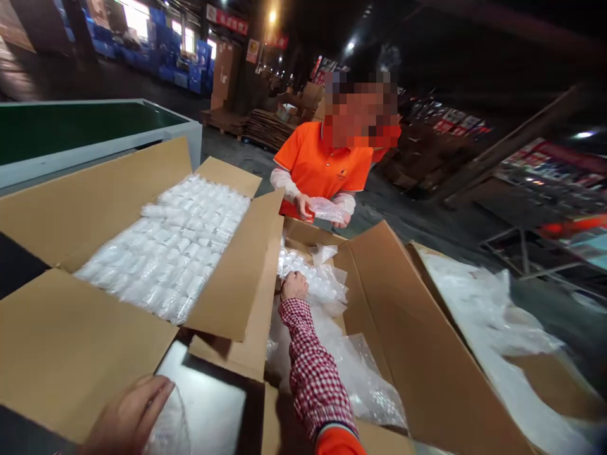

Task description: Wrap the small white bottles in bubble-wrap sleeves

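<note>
Grasp each piece around its body, not by loose film, which can slip or tear. Use light, even finger pressure; the film looks soft. Keep knuckles and film clear of cardboard edges.

Left hand (133,411), lower left of the frame: the fingers are curled around a translucent, film-wrapped piece (168,423), with no visible gap. The piece lies under the fingertips, on their right side, and runs off the bottom edge.

Right hand (294,285), centre of the frame: the fingers are bent and point downward inside the tall brown cardboard carton (393,303). The white and clear bubble-wrapped pieces (327,278) lie just beyond the fingers and to their right. The fingertips are hidden; their spread and any hold cannot be determined.

Tight rows of white film-wrapped cylinders (165,253) fill the wide brown cardboard box (76,354), left of centre.
</note>
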### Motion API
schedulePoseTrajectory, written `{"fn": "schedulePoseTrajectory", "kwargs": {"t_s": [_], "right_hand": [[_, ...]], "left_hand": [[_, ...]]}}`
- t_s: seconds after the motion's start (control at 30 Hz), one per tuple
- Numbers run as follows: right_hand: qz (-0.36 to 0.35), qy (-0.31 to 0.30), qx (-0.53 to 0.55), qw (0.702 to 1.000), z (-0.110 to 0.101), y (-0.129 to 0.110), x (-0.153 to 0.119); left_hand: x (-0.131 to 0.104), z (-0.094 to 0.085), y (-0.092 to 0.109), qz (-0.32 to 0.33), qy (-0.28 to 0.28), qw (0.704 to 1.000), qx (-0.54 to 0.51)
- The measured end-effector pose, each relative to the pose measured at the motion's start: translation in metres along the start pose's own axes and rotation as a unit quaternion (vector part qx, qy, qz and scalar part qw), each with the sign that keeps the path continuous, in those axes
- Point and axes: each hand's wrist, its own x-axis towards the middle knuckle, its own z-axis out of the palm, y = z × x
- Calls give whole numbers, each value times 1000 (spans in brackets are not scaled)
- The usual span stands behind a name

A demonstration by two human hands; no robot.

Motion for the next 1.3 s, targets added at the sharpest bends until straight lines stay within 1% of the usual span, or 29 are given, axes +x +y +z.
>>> {"fn": "schedulePoseTrajectory", "kwargs": {"t_s": [0.1, 0.17, 0.2, 0.27, 0.33, 0.4, 0.43, 0.47, 0.5, 0.53, 0.57, 0.6, 0.63, 0.7, 0.77, 0.83, 0.93, 1.0, 1.03, 1.1, 1.2, 1.23, 1.27, 1.3], "right_hand": [[-3, 10, 50, 999, 1, 3, -2], [0, 25, 96, 995, -7, 6, -8], [5, 39, 123, 992, -15, 7, -13], [15, 78, 177, 981, -39, 6, -31], [14, 127, 225, 966, -73, -2, -62], [-8, 169, 279, 945, -110, -17, -107], [-35, 186, 353, 917, -126, -27, -134], [-63, 175, 406, 895, -138, -38, -163], [-93, 144, 441, 881, -147, -49, -191], [-129, 101, 465, 870, -151, -58, -219], [-163, 54, 478, 862, -151, -66, -244], [-187, 24, 478, 858, -147, -72, -265], [-205, -2, 471, 858, -142, -75, -282], [-224, -30, 445, 866, -131, -76, -306], [-245, -44, 413, 876, -124, -73, -318], [-289, -49, 372, 881, -125, -71, -324], [-372, -58, 288, 881, -131, -73, -330], [-410, -76, 239, 877, -132, -79, -333], [-418, -87, 223, 876, -132, -83, -335], [-402, -112, 211, 884, -131, -90, -338], [-348, -159, 224, 897, -139, -95, -344], [-335, -159, 238, 898, -143, -92, -345], [-323, -139, 261, 899, -148, -87, -345], [-303, -107, 291, 901, -152, -79, -345]], "left_hand": [[9, -9, 11, -59, -97, 993, -23], [16, -13, 19, -71, -141, 987, -37], [18, -14, 22, -74, -152, 985, -39], [23, -14, 24, -70, -148, 986, -31], [26, -12, 24, -63, -136, 988, -21], [27, -9, 27, -58, -124, 990, -13], [27, -9, 30, -58, -121, 991, -12], [26, -9, 33, -58, -120, 991, -12], [25, -10, 38, -56, -120, 991, -16], [23, -11, 44, -50, -123, 991, -22], [20, -13, 49, -42, -125, 991, -29], [16, -16, 54, -34, -126, 991, -38], [12, -18, 58, -25, -126, 991, -46], [3, -21, 65, -12, -126, 990, -58], [-6, -23, 69, -1, -120, 991, -65], [-13, -24, 73, 9, -110, 991, -72], [-21, -26, 81, 30, -99, 991, -90], [-26, -31, 88, 44, -96, 989, -106], [-29, -34, 92, 50, -96, 987, -116], [-35, -39, 99, 60, -106, 983, -138], [-46, -44, 108, 63, -119, 976, -174], [-49, -45, 109, 59, -121, 973, -185], [-51, -45, 110, 52, -123, 971, -196], [-53, -46, 110, 41, -124, 969, -208]]}}
